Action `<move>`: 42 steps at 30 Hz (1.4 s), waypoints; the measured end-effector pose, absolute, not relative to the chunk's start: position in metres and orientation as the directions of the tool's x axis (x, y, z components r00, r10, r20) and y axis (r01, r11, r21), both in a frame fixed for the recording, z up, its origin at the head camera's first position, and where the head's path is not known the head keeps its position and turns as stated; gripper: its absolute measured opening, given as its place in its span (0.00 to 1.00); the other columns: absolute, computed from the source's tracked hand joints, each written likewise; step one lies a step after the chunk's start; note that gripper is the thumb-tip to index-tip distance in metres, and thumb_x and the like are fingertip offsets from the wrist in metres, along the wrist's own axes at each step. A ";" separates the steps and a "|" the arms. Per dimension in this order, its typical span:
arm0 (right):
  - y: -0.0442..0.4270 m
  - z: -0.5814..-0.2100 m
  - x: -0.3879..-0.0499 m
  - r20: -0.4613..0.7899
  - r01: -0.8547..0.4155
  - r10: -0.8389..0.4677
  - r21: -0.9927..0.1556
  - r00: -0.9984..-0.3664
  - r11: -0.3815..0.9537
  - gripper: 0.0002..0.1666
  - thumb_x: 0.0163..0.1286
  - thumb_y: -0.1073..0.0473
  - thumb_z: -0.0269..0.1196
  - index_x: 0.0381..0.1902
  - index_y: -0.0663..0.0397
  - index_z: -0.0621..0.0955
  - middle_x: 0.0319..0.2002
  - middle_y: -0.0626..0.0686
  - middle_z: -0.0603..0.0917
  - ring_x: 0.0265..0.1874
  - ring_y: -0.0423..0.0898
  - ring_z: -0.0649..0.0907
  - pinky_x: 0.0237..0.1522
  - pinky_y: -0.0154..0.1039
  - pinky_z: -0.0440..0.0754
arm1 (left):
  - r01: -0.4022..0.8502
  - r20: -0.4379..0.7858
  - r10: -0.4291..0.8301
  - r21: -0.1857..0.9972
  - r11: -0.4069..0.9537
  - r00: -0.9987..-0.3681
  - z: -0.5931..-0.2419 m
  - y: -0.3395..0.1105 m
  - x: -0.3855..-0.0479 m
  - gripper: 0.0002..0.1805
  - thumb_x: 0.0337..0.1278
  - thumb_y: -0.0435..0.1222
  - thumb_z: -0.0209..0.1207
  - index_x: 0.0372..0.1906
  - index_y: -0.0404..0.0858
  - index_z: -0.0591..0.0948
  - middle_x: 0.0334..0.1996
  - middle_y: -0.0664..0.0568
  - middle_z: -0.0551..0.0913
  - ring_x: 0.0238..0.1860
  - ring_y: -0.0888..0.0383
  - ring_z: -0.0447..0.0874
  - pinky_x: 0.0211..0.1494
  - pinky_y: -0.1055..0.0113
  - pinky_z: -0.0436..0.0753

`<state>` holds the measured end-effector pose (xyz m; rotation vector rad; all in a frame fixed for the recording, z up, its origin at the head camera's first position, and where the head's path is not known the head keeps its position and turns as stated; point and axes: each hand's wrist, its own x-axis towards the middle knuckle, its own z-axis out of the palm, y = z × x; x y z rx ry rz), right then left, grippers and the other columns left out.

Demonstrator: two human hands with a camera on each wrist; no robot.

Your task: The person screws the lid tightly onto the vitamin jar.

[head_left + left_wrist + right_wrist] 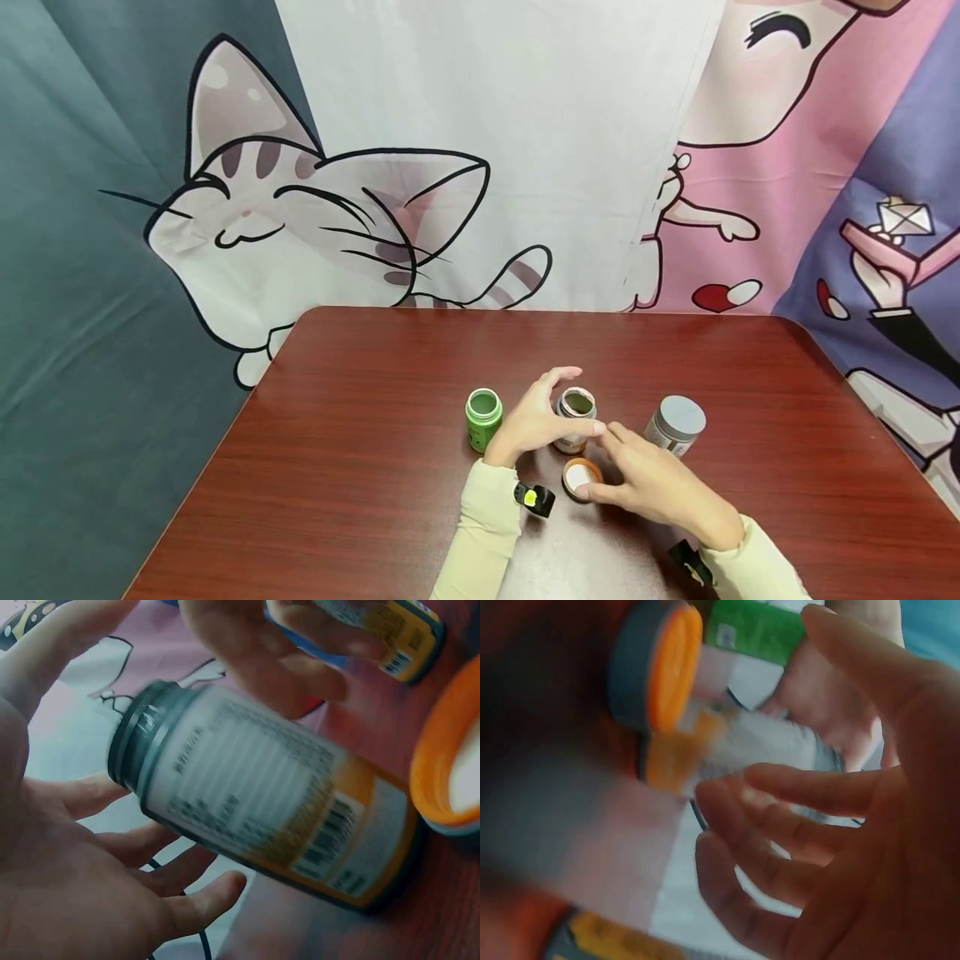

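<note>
An uncapped jar (576, 407) with a white, orange and dark label stands upright on the table. My left hand (534, 421) is spread beside it, thumb in front and fingers behind; in the left wrist view the jar (247, 795) shows a gap from the palm. The jar's lid (581, 478), dark outside with an orange inner rim and white liner, lies inside-up in front of it. My right hand (652, 479) hovers over the lid's right side, fingers loosely bent. In the right wrist view the lid (675, 671) sits apart from that hand's fingers (810, 787).
An uncapped green jar (483, 417) stands left of my left hand. Beyond my right hand is a jar with a grey lid (681, 417). The brown table (337, 450) reaches back to a printed cartoon curtain (495, 100).
</note>
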<state>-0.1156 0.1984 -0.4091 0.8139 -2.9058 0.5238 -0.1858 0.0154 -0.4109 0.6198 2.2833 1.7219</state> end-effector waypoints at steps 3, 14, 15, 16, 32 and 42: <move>0.193 -0.416 -0.113 0.136 -0.503 -0.484 -0.258 -0.864 0.825 0.40 0.49 0.24 0.57 0.50 0.47 0.75 0.38 0.45 0.74 0.35 0.41 0.75 0.30 0.42 0.75 | 0.185 0.060 0.476 0.958 0.220 -0.877 -0.416 0.015 -0.187 0.42 0.32 0.43 0.73 0.60 0.51 0.68 0.52 0.61 0.74 0.52 0.65 0.72 0.56 0.68 0.69; 0.183 -0.433 -0.109 0.183 -0.519 -0.492 -0.151 -0.851 0.841 0.39 0.47 0.32 0.66 0.50 0.50 0.73 0.36 0.46 0.74 0.33 0.46 0.74 0.31 0.43 0.74 | 0.140 -0.032 0.417 0.916 0.375 -0.908 -0.425 0.014 -0.189 0.35 0.25 0.41 0.75 0.50 0.49 0.76 0.38 0.64 0.79 0.43 0.65 0.75 0.51 0.66 0.70; 0.183 -0.433 -0.109 0.179 -0.521 -0.495 -0.152 -0.850 0.840 0.38 0.47 0.33 0.66 0.49 0.50 0.74 0.35 0.46 0.73 0.32 0.46 0.74 0.30 0.43 0.73 | 0.143 -0.032 0.416 0.913 0.383 -0.909 -0.425 0.014 -0.190 0.34 0.25 0.41 0.75 0.49 0.50 0.76 0.37 0.64 0.79 0.43 0.65 0.75 0.50 0.66 0.70; 0.183 -0.434 -0.109 0.171 -0.522 -0.498 -0.153 -0.850 0.839 0.37 0.48 0.34 0.66 0.49 0.50 0.74 0.35 0.46 0.73 0.32 0.46 0.73 0.30 0.43 0.72 | 0.147 -0.031 0.415 0.909 0.390 -0.909 -0.426 0.015 -0.190 0.33 0.25 0.40 0.75 0.48 0.50 0.77 0.37 0.65 0.79 0.42 0.66 0.75 0.50 0.67 0.70; 0.183 -0.438 -0.111 0.165 -0.563 -0.541 -0.142 -0.825 0.814 0.32 0.49 0.43 0.69 0.48 0.51 0.75 0.34 0.44 0.71 0.31 0.43 0.72 0.27 0.41 0.71 | 0.196 0.004 0.461 0.909 0.369 -0.888 -0.428 0.012 -0.194 0.25 0.29 0.38 0.74 0.43 0.48 0.80 0.31 0.64 0.81 0.36 0.68 0.77 0.45 0.71 0.72; 0.190 -0.425 -0.111 0.050 -0.538 -0.540 -0.190 -0.840 0.821 0.27 0.46 0.45 0.69 0.43 0.45 0.74 0.28 0.41 0.67 0.19 0.38 0.68 0.18 0.35 0.64 | 0.225 0.006 0.454 0.874 0.431 -0.891 -0.428 0.012 -0.195 0.26 0.27 0.39 0.75 0.42 0.48 0.80 0.31 0.65 0.82 0.35 0.69 0.77 0.44 0.72 0.72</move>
